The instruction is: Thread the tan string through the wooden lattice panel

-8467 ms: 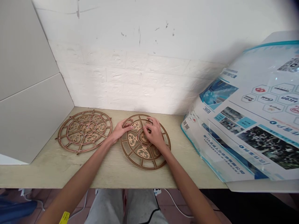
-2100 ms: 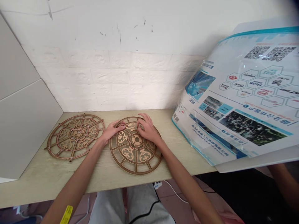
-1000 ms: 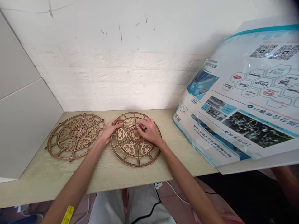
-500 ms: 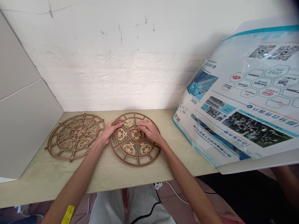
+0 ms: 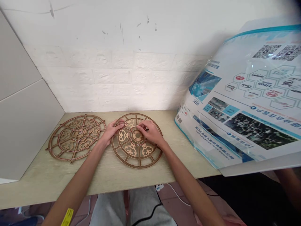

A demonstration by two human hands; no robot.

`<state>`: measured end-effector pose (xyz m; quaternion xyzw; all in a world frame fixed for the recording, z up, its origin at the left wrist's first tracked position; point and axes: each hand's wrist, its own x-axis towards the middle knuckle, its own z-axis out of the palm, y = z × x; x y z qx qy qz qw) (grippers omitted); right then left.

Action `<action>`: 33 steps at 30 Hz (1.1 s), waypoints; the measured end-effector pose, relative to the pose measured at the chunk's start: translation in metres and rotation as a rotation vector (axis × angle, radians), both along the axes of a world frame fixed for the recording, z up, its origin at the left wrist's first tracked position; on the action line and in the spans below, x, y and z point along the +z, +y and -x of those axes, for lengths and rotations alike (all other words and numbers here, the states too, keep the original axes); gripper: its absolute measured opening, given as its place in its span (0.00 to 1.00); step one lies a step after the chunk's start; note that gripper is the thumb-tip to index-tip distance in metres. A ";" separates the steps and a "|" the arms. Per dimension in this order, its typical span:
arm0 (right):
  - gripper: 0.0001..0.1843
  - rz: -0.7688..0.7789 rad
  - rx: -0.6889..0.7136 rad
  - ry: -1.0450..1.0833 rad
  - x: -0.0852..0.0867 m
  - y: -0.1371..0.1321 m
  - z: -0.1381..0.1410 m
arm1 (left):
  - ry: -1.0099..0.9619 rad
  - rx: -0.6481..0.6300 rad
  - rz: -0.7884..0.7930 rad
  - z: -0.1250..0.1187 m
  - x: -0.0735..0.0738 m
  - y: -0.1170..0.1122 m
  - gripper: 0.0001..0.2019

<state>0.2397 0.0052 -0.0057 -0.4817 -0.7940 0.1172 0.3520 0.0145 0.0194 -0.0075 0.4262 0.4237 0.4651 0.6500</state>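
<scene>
Two round brown openwork discs lie flat on a pale wooden shelf. The right disc has a ring grid rim and pale scroll inserts. My left hand rests on its left rim, fingers stretched flat toward the top edge. On the disc's upper right part sits my right hand, fingers curled in a pinch near the centre hub; what they grip is too small to make out. The left disc lies apart, untouched.
A white brick wall closes the back and a grey panel the left side. A large printed poster in clear plastic leans over the shelf's right end. Below the shelf edge are grey trousers and a white cable.
My right hand's fingers have shifted a little over the disc's centre and curled tighter. The left hand and both discs have stayed where they were.
</scene>
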 end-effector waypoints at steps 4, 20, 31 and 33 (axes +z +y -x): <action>0.18 -0.139 0.025 -0.037 -0.005 0.001 0.002 | 0.010 -0.007 -0.013 0.000 -0.002 0.000 0.28; 0.20 -0.027 0.009 0.010 -0.006 0.003 0.002 | 0.007 -0.007 -0.011 -0.001 0.000 0.000 0.27; 0.16 -0.027 -0.054 0.067 -0.007 0.004 0.001 | 0.032 -0.013 -0.002 0.000 0.000 -0.001 0.29; 0.16 -0.047 -0.041 0.049 -0.006 0.003 0.001 | 0.025 -0.009 -0.004 -0.001 -0.001 -0.001 0.29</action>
